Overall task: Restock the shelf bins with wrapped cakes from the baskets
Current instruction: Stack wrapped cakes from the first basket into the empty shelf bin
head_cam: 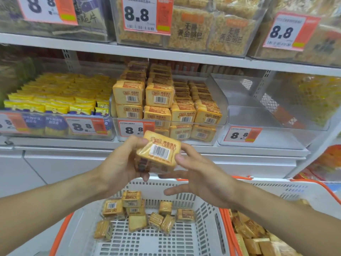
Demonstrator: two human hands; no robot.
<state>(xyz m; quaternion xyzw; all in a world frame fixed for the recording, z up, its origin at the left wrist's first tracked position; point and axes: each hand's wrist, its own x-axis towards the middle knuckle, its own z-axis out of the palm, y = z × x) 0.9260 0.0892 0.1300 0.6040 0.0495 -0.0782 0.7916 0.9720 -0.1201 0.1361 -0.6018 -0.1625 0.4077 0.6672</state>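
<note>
White slotted basket [206, 228]: loose wrapped cakes [132, 209] on its floor. Second basket [287, 189], right: more cakes. Above, left hand [121, 163] fingers grasping a stack of wrapped cakes [156, 156]; right hand [199, 174] fingers released, touching its side. Beyond, clear shelf bin [219, 100], part-filled with matching cakes.

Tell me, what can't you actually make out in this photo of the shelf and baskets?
All from the head view:
- Held cake pack: its far side is hidden by the left hand and right hand.
- Right basket: cut off by the frame's right and bottom edges, partly covered by the right forearm.
- Price tag small print: too small and blurred.
- Top-left bin: contents blurred.
</note>
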